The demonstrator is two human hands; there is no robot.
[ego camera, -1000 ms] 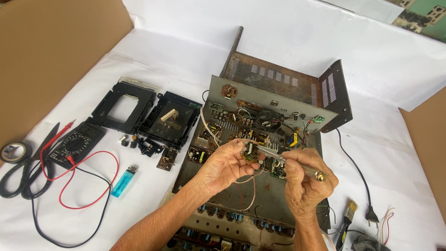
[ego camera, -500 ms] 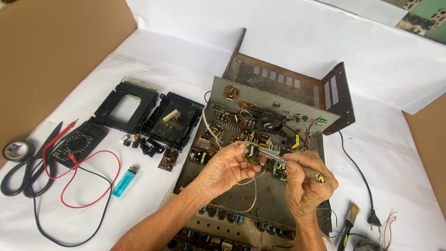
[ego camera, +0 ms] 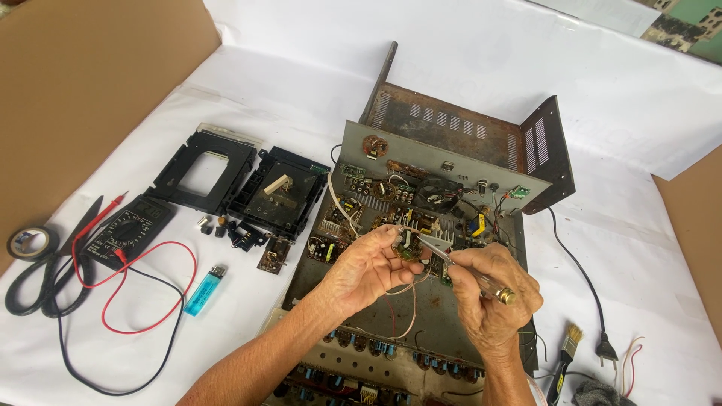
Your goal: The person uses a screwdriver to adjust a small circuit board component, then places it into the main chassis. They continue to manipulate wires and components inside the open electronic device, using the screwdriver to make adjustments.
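An opened grey metal chassis (ego camera: 376,154) full of circuit boards and wires lies on the white cloth. My left hand (ego camera: 368,267) holds a small round component on a circuit piece (ego camera: 407,246) above the chassis, with thin wires trailing below it. My right hand (ego camera: 492,297) grips a clear-handled screwdriver (ego camera: 466,269). Its tip touches the small component between my hands.
A rusty metal cover (ego camera: 466,128) stands behind the chassis. Left of it lie two black plastic frames (ego camera: 203,169), small parts, a multimeter (ego camera: 124,229) with red and black leads, a blue lighter (ego camera: 204,290), black tape (ego camera: 31,242) and scissors (ego camera: 45,282). A brush (ego camera: 565,353) and plug (ego camera: 605,347) lie right.
Both hands have stayed over the chassis with only small shifts. The screwdriver tip has kept working at the small component held in my left hand.
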